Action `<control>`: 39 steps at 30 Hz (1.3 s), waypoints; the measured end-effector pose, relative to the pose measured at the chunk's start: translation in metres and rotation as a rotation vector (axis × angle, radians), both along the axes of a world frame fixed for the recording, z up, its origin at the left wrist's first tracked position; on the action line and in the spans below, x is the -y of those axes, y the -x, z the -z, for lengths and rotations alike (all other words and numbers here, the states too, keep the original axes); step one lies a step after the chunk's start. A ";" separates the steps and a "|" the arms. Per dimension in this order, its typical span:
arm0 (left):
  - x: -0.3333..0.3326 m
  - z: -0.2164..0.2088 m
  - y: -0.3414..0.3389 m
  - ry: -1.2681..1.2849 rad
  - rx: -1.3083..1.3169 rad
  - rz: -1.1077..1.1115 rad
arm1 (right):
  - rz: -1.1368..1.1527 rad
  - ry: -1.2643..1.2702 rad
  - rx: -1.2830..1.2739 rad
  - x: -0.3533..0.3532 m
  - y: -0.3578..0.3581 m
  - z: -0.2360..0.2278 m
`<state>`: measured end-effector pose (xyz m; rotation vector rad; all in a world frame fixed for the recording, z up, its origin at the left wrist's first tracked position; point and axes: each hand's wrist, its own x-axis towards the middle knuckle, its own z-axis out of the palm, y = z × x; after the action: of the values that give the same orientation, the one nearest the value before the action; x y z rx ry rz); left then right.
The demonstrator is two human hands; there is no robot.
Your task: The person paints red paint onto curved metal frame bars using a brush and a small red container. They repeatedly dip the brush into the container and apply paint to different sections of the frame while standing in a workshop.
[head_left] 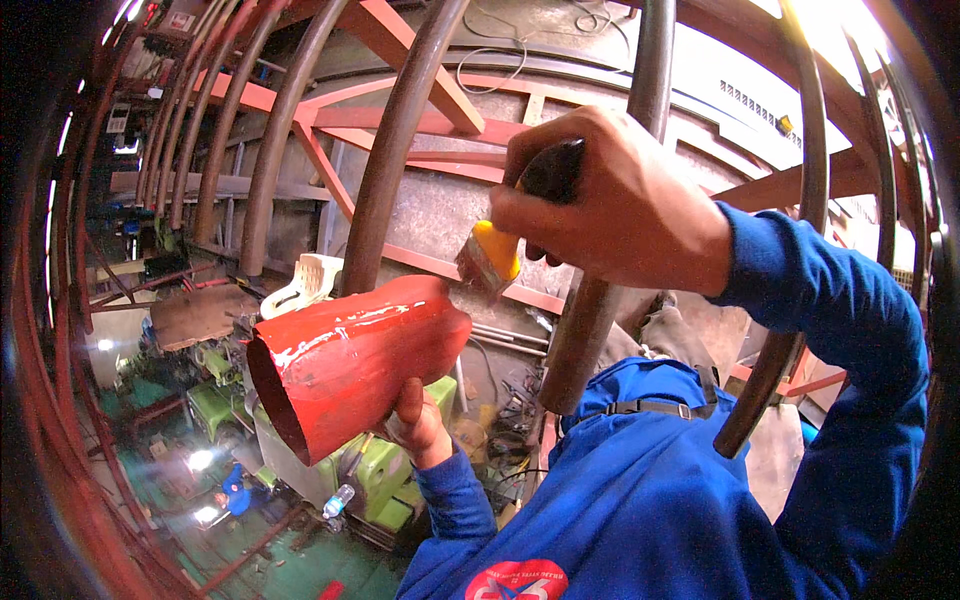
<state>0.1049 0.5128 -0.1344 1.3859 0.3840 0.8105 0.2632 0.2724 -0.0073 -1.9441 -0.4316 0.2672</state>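
A short, wide metal pipe piece (375, 362) coated in wet, glossy red paint is tilted in front of me, its dark hollow end facing left. My left hand (418, 428) supports it from below at the right, thumb up against its side and the other fingers mostly hidden. Above the pipe piece's right end, my right hand (630, 205) is closed around the black handle of a paintbrush (492, 252). The brush has a yellow collar, and its red-stained bristles point down and left, a little apart from the painted surface.
Long brown pipes (408, 130) stretch through the scene on both sides of my hands. Red-painted steel beams (420, 60) cross behind them. Lower left are a green machine (385, 480), a plastic bottle (340, 500) and a person in blue (238, 490) farther off. A white chair (308, 280) stands behind the pipe piece.
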 end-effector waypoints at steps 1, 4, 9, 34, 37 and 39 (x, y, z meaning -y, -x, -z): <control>0.003 -0.005 -0.003 0.011 -0.016 0.009 | -0.005 0.091 0.034 0.002 0.002 0.000; 0.017 -0.024 -0.015 -0.010 0.010 -0.031 | -0.056 0.063 0.016 -0.001 0.004 0.006; 0.001 -0.009 -0.009 -0.017 -0.054 0.017 | 0.021 -0.069 -0.056 -0.002 0.009 0.018; 0.012 -0.016 -0.021 -0.374 -0.332 0.368 | -0.158 -0.037 0.591 0.027 -0.023 -0.055; 0.014 -0.014 -0.020 -0.296 -0.324 0.329 | 0.067 -0.278 0.050 0.020 -0.014 -0.075; 0.016 -0.015 -0.022 -0.267 -0.316 0.322 | 0.114 -0.447 -0.149 0.030 -0.018 -0.077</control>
<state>0.1265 0.4972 -0.1198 1.7797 0.2901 0.3859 0.2811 0.2429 0.0695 -1.4933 -0.2541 0.2184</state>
